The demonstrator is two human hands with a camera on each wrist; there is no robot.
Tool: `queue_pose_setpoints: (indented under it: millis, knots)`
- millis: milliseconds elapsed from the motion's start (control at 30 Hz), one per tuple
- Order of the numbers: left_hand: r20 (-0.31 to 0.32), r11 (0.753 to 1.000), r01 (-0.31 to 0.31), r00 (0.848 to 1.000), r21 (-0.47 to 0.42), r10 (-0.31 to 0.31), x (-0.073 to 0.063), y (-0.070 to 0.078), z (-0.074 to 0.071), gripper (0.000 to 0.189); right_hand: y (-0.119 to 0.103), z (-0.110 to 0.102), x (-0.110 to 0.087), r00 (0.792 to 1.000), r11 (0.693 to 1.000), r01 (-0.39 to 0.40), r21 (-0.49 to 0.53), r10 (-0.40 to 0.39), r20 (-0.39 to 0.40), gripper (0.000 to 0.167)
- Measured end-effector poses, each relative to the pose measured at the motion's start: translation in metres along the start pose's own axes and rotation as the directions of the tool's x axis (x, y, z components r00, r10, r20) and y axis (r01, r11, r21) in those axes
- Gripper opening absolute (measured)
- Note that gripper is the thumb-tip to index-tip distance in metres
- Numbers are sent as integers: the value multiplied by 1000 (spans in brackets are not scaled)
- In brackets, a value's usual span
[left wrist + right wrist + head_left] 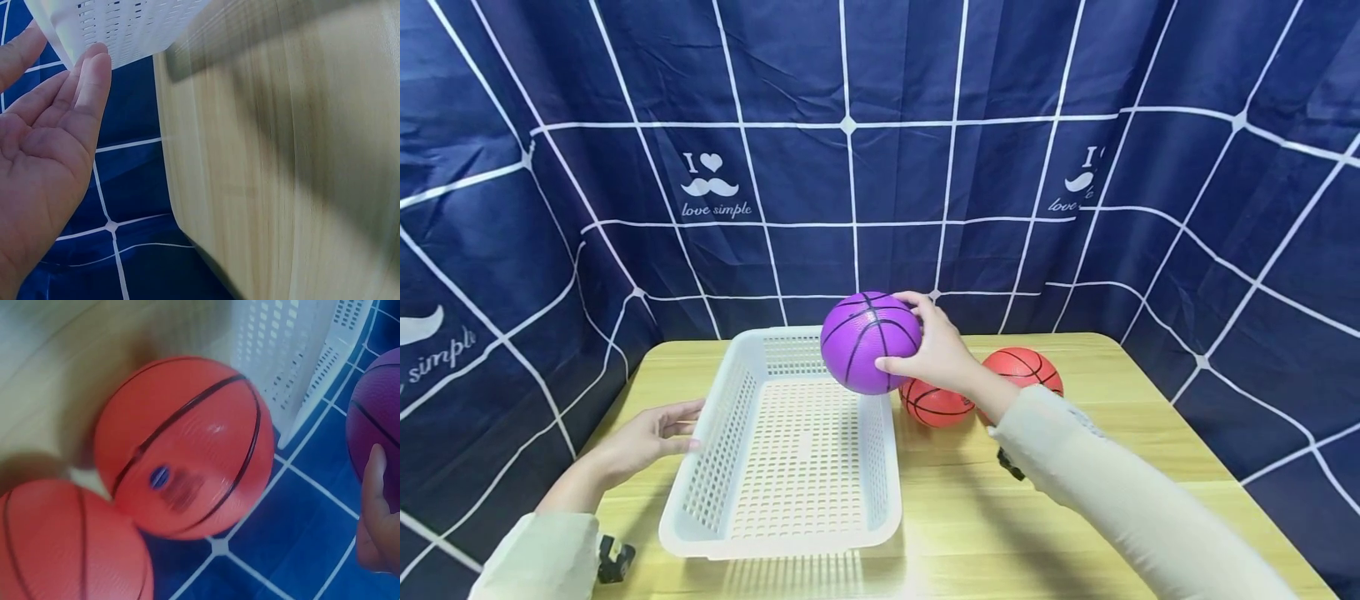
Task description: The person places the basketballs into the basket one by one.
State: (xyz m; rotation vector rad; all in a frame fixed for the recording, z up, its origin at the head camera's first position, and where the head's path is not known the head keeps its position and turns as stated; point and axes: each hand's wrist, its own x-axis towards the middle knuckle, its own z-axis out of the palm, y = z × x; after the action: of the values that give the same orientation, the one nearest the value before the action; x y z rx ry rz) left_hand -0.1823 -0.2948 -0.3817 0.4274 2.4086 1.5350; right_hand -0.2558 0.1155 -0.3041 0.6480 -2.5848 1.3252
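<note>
Over the right side of a white basket (891,500), a purple basketball (861,342) is held up by my right hand (936,346). Its fingers and thumb spread round the ball's right side, also seen at the edge of the right wrist view. My left hand (643,442) is at the basket's left side, its fingertips right at the rim. In the left wrist view the fingers (94,78) look fairly straight against the basket's outer wall (125,31). No ball shows on the basket's slotted floor.
Two red basketballs sit on the wooden table (1000,533) right of the basket: one close to its wall (187,450), the other (1026,367) farther right, partly behind my right forearm. A dark blue curtain (895,167) with white lines hangs behind the table and along both sides.
</note>
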Motion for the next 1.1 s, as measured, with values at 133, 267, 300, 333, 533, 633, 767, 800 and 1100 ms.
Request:
queue_pose_setpoints:
  millis: [133, 267, 300, 333, 533, 633, 767, 800, 1100]
  knots:
    - [-2, 1000, -7, 1000, -2, 7, 0, -1, 0, 70, -4, 20, 12, 999, 998, -53, -32, 54, 10, 87]
    - [-7, 1000, -6, 1000, 5, 6, 1, -1, 2, 69, -11, 38, 22, 996, 994, -91, -56, 93, 20, 89]
    - [-8, 1000, -5, 1000, 6, 5, 1, 0, 2, 69, -12, 42, 25, 995, 993, -97, -60, 99, 23, 89]
    - [-9, 1000, -3, 1000, 4, 3, 1, 0, 3, 70, -14, 46, 27, 994, 993, -101, -64, 103, 25, 89]
    - [-9, 1000, 2, 1000, -8, -2, 1, 0, 3, 70, -22, 67, 40, 993, 991, -105, -81, 109, 44, 89]
    - [-4, 1000, -6, 1000, -5, 6, 1, -1, 2, 70, -25, 77, 45, 992, 990, -116, -85, 120, 44, 89]
    - [4, 1000, -20, 1000, 2, 20, 1, -2, 0, 70, -29, 91, 50, 989, 987, -142, -82, 144, 25, 89]
    - [4, 1000, -21, 1000, 4, 21, 1, -1, 0, 70, -30, 95, 51, 988, 986, -148, -80, 150, 21, 89]
    - [5, 1000, -30, 1000, 7, 30, 0, 0, 1, 69, -36, 112, 58, 983, 982, -183, -46, 184, 26, 90]
